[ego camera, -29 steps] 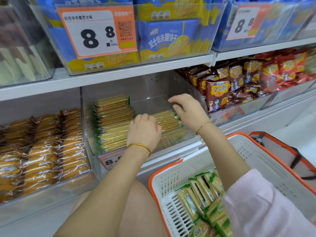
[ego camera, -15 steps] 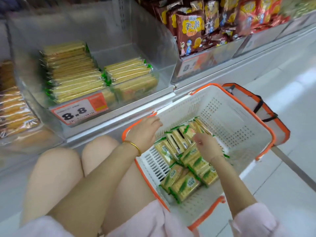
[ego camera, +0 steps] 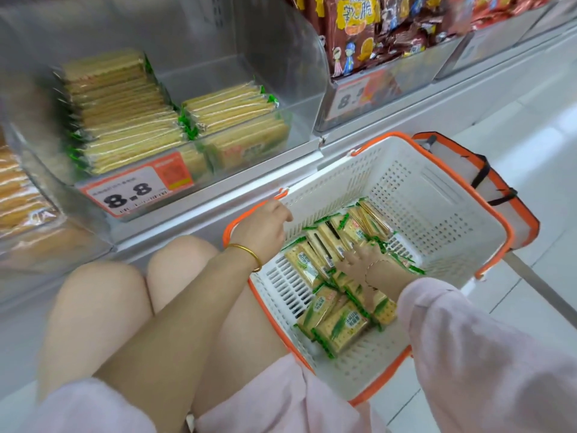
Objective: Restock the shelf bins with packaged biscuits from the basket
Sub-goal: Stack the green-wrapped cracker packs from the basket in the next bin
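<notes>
A white basket with an orange rim [ego camera: 443, 195] stands on the floor below the shelf. Several green-and-yellow biscuit packets [ego camera: 340, 326] lie loose in its bottom. My right hand [ego camera: 363, 259] reaches down into the pile, its fingers spread and touching the packets. My left hand [ego camera: 267, 228] sits on the basket's near-left rim with the fingers curled over the edge. Above, the clear shelf bin [ego camera: 281, 64] holds a tall row of the same packets [ego camera: 121, 120] on its left and a shorter row [ego camera: 231, 109] beside it. The bin's right and back parts hold nothing.
An 8.8 price tag [ego camera: 134, 190] fronts the bin. Red snack bags [ego camera: 368, 29] fill the bin to the right, orange-brown biscuits [ego camera: 15, 189] the one to the left. A second orange-edged basket [ego camera: 490, 182] sits behind the white one. My bare knees [ego camera: 103, 301] are at lower left.
Both hands left the shelf bin and came down to the basket. The left hand settled on the rim and the right hand sank lower among the packets. The view tilted downward.
</notes>
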The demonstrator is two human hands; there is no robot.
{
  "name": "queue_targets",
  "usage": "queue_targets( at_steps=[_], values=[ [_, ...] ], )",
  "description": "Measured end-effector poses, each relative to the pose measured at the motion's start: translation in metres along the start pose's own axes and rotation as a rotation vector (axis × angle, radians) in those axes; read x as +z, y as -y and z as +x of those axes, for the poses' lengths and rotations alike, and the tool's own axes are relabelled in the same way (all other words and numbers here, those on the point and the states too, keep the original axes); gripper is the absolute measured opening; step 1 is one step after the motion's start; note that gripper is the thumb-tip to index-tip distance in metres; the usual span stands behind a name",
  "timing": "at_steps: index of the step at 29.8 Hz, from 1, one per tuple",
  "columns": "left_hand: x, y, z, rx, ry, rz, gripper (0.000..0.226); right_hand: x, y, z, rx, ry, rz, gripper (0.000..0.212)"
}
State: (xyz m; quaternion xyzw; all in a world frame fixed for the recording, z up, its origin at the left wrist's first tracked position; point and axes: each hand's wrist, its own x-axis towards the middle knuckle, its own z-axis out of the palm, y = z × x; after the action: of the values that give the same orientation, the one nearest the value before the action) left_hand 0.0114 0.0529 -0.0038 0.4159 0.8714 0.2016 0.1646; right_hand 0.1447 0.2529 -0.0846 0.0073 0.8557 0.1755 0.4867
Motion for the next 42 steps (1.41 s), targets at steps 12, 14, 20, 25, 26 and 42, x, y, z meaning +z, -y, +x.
queue_targets(
  at_steps=[12,14,20,25,26,42],
  values=[
    [0.003,0.000,0.000,-0.016,-0.005,-0.065,0.034,-0.014,0.020,-0.012,-0.088,-0.021,-0.008,0.103],
    [0.003,-0.004,0.000,-0.096,0.005,-0.268,0.030,-0.021,0.024,-0.024,-0.101,-0.155,0.091,0.094],
    [-0.003,-0.019,0.002,-0.642,0.435,-0.963,0.051,-0.045,0.048,-0.076,-0.286,-1.112,0.160,0.077],
    [-0.007,-0.011,-0.002,-0.542,0.670,-1.290,0.036,-0.060,0.051,-0.081,-0.403,-1.417,0.155,0.080],
    [-0.007,-0.010,-0.002,-0.525,0.667,-1.304,0.033,-0.061,0.051,-0.079,-0.417,-1.426,0.166,0.080],
    [-0.008,-0.003,0.009,-0.565,0.352,-1.587,0.028,-0.065,0.030,-0.100,0.180,-1.267,1.400,0.081]
  ],
)
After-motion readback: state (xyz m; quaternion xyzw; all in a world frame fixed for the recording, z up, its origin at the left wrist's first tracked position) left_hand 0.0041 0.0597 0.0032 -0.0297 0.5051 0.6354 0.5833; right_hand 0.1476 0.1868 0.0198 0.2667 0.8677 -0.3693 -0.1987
